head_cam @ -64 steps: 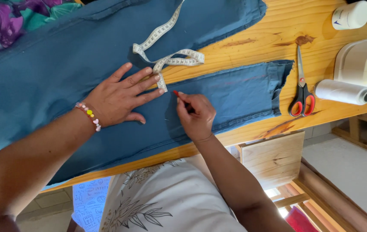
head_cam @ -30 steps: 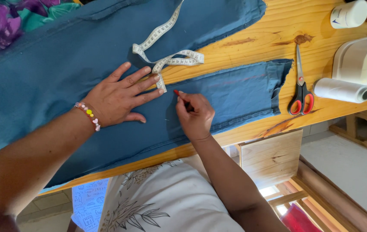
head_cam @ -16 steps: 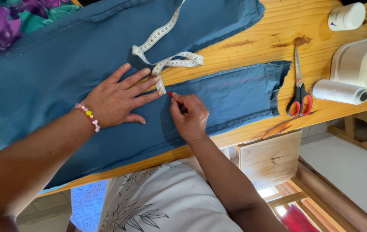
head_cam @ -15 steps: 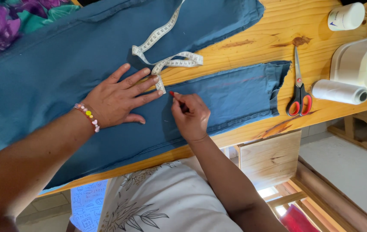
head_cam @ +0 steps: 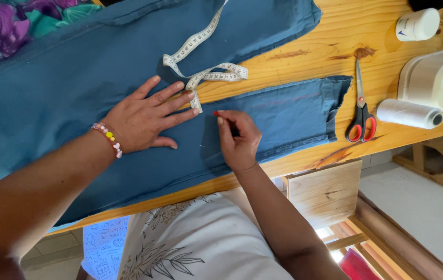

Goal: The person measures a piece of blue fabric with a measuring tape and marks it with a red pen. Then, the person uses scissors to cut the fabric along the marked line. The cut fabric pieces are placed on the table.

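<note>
The blue denim trousers (head_cam: 102,78) lie flat across the yellow wooden worktable (head_cam: 387,31), with 2 legs running toward the right; the near leg (head_cam: 284,116) ends at a folded cuff short of the table's right end. The right hand (head_cam: 238,137) rests on this near leg with its fingers pinched narrowly on a small red-tipped marking piece (head_cam: 216,113), apparently chalk or a pencil, whose tip meets the cloth just beside the free end of the white flexible measuring tape (head_cam: 206,72). The left hand (head_cam: 146,116), wearing a beaded bracelet (head_cam: 108,137), lies flat with fingers spread wide, pressing the cloth down and touching the tape end, holding nothing. The step in hand appears to be marking the leg at a measured point. A faint reddish line (head_cam: 294,98) shows along the leg toward the cuff. The next move would call for steady cloth and light, even pressure on the marker. To the right, well apart from the hands, lie red-handled scissors (head_cam: 360,111), a white thread cone (head_cam: 408,113) on its side, a white machine housing (head_cam: 434,75) and a white cylindrical container (head_cam: 416,24). The near table edge runs close behind the right wrist, leaving little room there; open cloth remains between the hand and the cuff.
</note>
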